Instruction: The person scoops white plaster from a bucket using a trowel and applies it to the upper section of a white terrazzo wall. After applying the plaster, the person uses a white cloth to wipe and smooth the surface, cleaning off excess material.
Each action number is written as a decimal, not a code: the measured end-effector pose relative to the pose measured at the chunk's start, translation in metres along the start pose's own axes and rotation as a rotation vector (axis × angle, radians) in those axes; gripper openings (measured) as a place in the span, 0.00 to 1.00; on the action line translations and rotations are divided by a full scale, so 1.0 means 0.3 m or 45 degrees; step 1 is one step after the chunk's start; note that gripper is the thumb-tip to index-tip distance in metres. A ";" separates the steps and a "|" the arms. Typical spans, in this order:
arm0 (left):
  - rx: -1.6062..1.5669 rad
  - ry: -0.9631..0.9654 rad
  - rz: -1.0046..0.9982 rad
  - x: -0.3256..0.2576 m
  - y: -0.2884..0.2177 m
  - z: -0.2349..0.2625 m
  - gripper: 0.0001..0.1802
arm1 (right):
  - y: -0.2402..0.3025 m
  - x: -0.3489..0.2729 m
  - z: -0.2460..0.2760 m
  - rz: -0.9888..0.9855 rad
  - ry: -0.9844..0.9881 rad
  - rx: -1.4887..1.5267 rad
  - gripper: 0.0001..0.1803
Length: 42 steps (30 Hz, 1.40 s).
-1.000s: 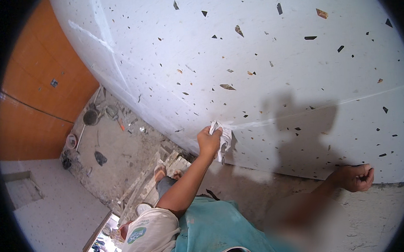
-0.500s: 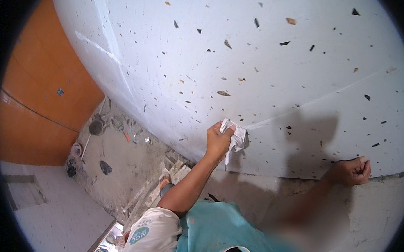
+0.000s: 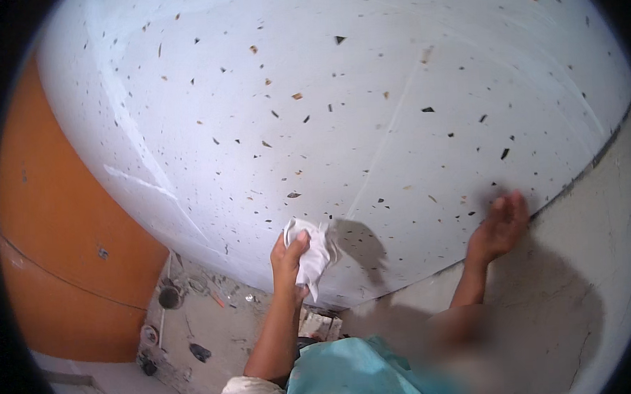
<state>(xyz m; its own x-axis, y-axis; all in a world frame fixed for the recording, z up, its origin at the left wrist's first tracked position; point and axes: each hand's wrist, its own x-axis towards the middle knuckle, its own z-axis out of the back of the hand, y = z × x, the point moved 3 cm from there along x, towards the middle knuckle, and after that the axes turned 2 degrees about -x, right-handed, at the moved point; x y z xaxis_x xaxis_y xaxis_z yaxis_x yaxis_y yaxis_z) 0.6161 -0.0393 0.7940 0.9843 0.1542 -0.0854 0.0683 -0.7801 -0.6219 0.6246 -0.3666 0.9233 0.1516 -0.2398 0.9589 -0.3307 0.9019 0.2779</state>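
Note:
A crumpled white cloth point(image 3: 316, 252) is bunched in my left hand point(image 3: 288, 258), the thumb pressed over it. Cloth and hand are at the lower part of a large white surface point(image 3: 369, 145) speckled with dark and brown chips. My right hand point(image 3: 498, 230) is raised near that surface's lower right edge, its fingers apart and partly smeared by motion. I see nothing held in it. Thin pale lines cross the speckled surface, and one runs up from beside the cloth.
An orange wall point(image 3: 71, 243) stands at the left. On the dusty floor point(image 3: 226, 335) below lie a dark round pan point(image 3: 170, 297), a small bucket point(image 3: 149, 335) and a dark flat piece point(image 3: 200, 353). Bare grey plaster point(image 3: 552, 292) borders the speckled surface at the right.
The view has turned, so the speckled surface appears shifted and rotated. My left hand keeps the cloth. My right hand has gone from curled fingers to raised, spread ones.

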 end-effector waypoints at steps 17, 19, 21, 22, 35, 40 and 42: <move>0.117 -0.096 -0.025 -0.147 0.012 0.075 0.19 | 0.354 -0.536 0.020 -1.561 1.215 1.353 0.11; 0.053 -0.166 -0.015 -0.152 0.016 0.089 0.17 | 0.317 -0.512 0.019 -1.495 1.310 1.387 0.16; -0.034 -0.136 0.048 -0.163 0.020 0.052 0.17 | 0.374 -0.498 0.038 -1.130 1.382 1.248 0.14; -0.079 -0.123 0.079 -0.168 0.024 0.040 0.17 | 0.408 -0.498 0.045 -0.950 1.412 1.174 0.13; 0.627 0.235 -0.059 -0.234 0.062 0.007 0.34 | 0.320 -0.484 0.001 -0.965 1.294 1.042 0.07; 0.776 0.099 0.011 -0.207 0.076 0.080 0.15 | 0.338 -0.461 0.006 -0.936 1.292 1.173 0.07; 0.627 -0.033 0.104 -0.200 0.048 0.093 0.13 | 0.318 -0.464 0.006 -0.939 1.336 1.192 0.08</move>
<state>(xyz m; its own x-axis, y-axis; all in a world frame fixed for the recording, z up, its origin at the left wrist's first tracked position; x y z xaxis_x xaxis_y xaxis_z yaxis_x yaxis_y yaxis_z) 0.5534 -0.0427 0.7684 0.9784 0.1246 -0.1646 -0.0998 -0.4126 -0.9054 0.5702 -0.2479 0.8164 0.9483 0.1953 0.2500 -0.2694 0.0792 0.9598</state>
